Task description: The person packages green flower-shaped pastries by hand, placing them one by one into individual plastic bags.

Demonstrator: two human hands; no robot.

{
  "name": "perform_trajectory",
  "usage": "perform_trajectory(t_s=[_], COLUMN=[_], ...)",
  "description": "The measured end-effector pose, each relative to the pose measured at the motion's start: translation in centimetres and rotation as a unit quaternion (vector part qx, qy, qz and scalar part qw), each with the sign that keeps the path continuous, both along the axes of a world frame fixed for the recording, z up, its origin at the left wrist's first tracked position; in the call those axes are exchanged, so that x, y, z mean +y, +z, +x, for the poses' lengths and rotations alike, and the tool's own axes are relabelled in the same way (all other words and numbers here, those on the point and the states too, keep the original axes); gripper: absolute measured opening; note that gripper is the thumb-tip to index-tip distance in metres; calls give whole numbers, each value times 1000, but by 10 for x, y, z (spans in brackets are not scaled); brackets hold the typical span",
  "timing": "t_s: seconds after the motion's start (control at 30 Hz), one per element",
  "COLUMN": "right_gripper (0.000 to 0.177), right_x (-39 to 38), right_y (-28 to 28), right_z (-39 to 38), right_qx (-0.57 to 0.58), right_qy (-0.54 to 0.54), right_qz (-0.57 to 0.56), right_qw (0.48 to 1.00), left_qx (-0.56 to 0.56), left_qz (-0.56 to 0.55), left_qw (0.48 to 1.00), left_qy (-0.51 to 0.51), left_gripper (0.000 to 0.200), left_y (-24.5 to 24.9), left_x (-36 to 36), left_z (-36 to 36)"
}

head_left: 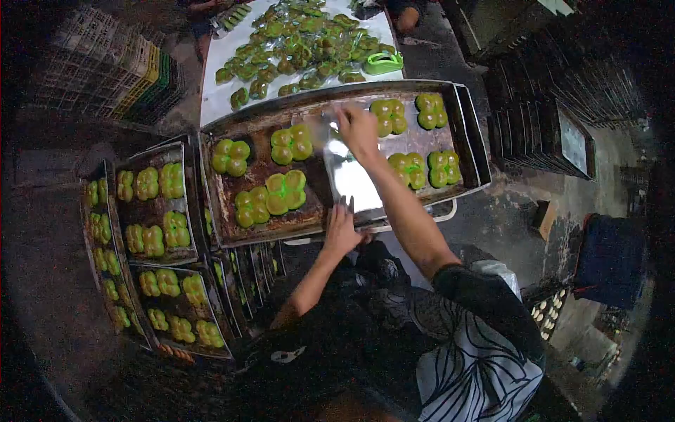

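Note:
A long dark metal tray (316, 220) holds several clusters of green buns (292, 144). Across its middle lies a shiny clear plastic sheet or stack of bags (357, 184), bright with glare. My left hand (342, 231) rests at the sheet's near end by the tray's front edge, fingers extended and apart. Over the sheet's far end is my right hand (356, 130), its fingers closed at a blurred, transparent piece of plastic that I cannot make out clearly. Bun clusters sit on both sides of the hands, four-lobed in shape.
Behind the tray, a white table (218, 102) bears many wrapped green buns and a green tape dispenser (383, 63). Racked bun trays (156, 261) stand left, stacked crates (133, 84) far left, and dark trays (541, 130) right. Parts of other people show at the top edge.

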State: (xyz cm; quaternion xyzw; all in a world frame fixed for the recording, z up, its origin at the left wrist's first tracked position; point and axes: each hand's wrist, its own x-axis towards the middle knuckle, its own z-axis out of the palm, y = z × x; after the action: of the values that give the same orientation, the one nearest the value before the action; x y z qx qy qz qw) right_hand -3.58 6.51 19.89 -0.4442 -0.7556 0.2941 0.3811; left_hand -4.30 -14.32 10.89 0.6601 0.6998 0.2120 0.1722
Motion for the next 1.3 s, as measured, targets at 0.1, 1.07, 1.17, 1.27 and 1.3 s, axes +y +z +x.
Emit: perform_trajectory(t_s=[0.1, 1.07, 1.17, 1.27, 1.3], right_gripper=[23, 52, 51, 73, 69], right_x=[22, -134, -83, 11, 24], right_y=[-29, -38, -99, -153, -161], right_z=[-31, -33, -49, -74, -79], right_qx=[100, 484, -47, -309, -289], right_qy=[45, 184, 395, 386, 418], right_qz=[199, -724, -215, 256, 269], right_qw=[974, 456, 892, 831, 818], left_qx=[119, -865, -722, -635, -629], left_qz=[-225, 93, 201, 302, 296], left_qw=[962, 379, 562, 508, 511], left_qy=[-98, 316, 351, 498, 505], left_gripper=[40, 36, 53, 54, 54], left_y=[-21, 64, 1, 58, 62], left_x=[8, 17, -17, -13, -14], left_z=[-2, -104, -159, -186, -192])
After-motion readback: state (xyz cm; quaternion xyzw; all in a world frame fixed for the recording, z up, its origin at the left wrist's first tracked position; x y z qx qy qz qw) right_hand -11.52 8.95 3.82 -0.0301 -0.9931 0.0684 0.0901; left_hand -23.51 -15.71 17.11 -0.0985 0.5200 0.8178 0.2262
